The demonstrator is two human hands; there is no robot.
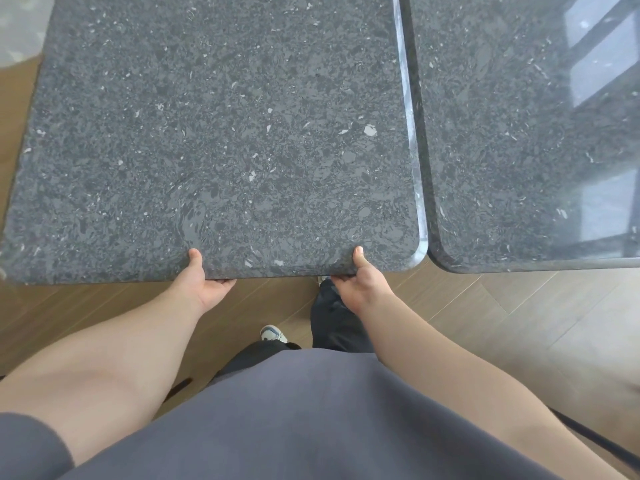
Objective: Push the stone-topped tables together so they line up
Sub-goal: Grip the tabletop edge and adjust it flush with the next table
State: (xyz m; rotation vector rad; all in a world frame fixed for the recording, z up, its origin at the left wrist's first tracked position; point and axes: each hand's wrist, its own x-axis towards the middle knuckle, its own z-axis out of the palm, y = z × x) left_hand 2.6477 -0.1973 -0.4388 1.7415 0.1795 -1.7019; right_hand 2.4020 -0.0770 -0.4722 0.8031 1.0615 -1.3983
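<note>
The person stood at the near edge of the left table, both hands gripping it: the left hand and right hand each had a thumb on top and fingers curled under the rim. The right table sat just beside it, only a thin dark seam between their edges, over the wood floor.

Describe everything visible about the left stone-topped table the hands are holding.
The left table has a dark grey speckled stone top with pale flecks, rounded corners and a bevelled edge. It stands beside the right table, a thin seam between them. The left hand and right hand grip its near edge, thumbs on top.
</note>
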